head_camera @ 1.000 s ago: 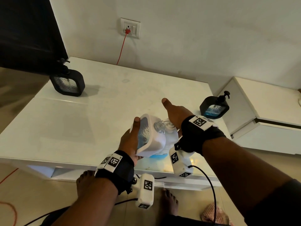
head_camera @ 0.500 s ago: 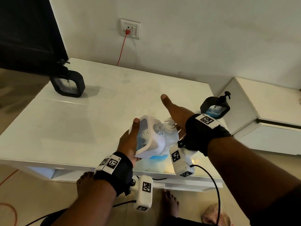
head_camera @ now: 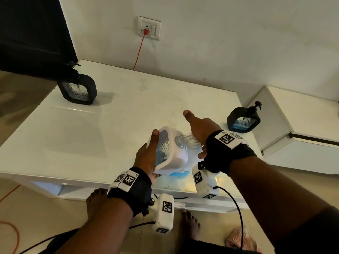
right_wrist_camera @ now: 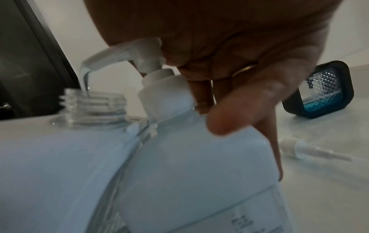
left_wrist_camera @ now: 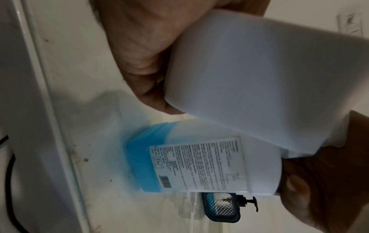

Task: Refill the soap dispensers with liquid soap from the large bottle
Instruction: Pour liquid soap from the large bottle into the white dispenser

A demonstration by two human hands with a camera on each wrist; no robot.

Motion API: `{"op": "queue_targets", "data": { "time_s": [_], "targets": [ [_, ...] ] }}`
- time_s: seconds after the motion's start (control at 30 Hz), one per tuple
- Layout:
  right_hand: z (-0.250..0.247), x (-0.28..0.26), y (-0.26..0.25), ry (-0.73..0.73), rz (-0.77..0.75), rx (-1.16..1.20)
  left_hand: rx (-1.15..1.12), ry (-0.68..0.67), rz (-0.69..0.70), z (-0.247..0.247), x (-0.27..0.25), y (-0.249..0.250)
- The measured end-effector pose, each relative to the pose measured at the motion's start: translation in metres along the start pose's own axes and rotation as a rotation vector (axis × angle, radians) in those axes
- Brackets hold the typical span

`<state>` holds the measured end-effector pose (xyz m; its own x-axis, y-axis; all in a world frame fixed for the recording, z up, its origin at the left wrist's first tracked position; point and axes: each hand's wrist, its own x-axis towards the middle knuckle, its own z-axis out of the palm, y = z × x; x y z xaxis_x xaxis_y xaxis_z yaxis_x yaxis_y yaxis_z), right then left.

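Note:
My left hand (head_camera: 146, 156) grips a white soap dispenser (head_camera: 172, 154), tilted, with its pump off and its clear threaded neck (right_wrist_camera: 93, 107) bare. The dispenser leans against the large bottle (left_wrist_camera: 199, 157), which stands on the table near the front edge with blue soap low in its base. My right hand (head_camera: 200, 131) sits on top of the bottle's white pump (right_wrist_camera: 127, 50), palm on the head, fingers curled down beside the collar and thumb stuck out. A thin strand of liquid (right_wrist_camera: 85, 82) hangs from the nozzle into the neck.
A black dispenser (head_camera: 243, 121) holding some blue soap stands to the right, and another black one (head_camera: 77, 90) sits at the far left of the white table (head_camera: 91, 143). A loose white pump (right_wrist_camera: 295, 148) lies on the table. A white cabinet (head_camera: 302, 125) adjoins on the right.
My right hand and wrist bob slightly over the pump. The left hand and the white dispenser stay almost where they were.

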<state>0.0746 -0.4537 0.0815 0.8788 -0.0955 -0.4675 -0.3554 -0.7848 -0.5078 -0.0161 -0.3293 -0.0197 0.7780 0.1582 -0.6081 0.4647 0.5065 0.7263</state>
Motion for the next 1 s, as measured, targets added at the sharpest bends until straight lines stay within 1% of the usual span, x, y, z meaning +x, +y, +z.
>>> {"op": "queue_targets", "data": {
  "time_s": [0.17, 0.23, 0.4, 0.5, 0.6, 0.73, 0.87, 1.0],
  "targets": [
    [0.001, 0.0, 0.002, 0.048, -0.005, -0.043, -0.017, -0.012, 0.01, -0.002, 0.0, 0.001],
    [0.0, -0.003, 0.001, 0.036, -0.005, -0.054, -0.021, -0.02, 0.008, -0.001, 0.001, 0.0],
    [-0.01, -0.012, -0.007, -0.142, -0.001, 0.026, -0.031, 0.007, 0.0, -0.002, 0.004, 0.001],
    [-0.015, -0.015, -0.007, -0.189, 0.001, -0.004, -0.032, 0.002, -0.002, -0.002, 0.004, 0.0],
    [-0.012, -0.015, -0.006, -0.149, -0.038, -0.003, -0.024, -0.005, -0.006, -0.001, 0.004, -0.002],
    [-0.005, -0.005, -0.004, -0.073, -0.07, -0.046, -0.022, 0.023, -0.001, 0.0, 0.004, -0.001],
    [0.0, 0.007, -0.001, -0.01, -0.072, -0.1, -0.023, 0.001, 0.0, -0.001, 0.003, -0.002],
    [0.003, 0.013, 0.003, 0.035, -0.043, -0.138, -0.025, -0.019, 0.001, -0.002, 0.003, -0.002]
  ]
}}
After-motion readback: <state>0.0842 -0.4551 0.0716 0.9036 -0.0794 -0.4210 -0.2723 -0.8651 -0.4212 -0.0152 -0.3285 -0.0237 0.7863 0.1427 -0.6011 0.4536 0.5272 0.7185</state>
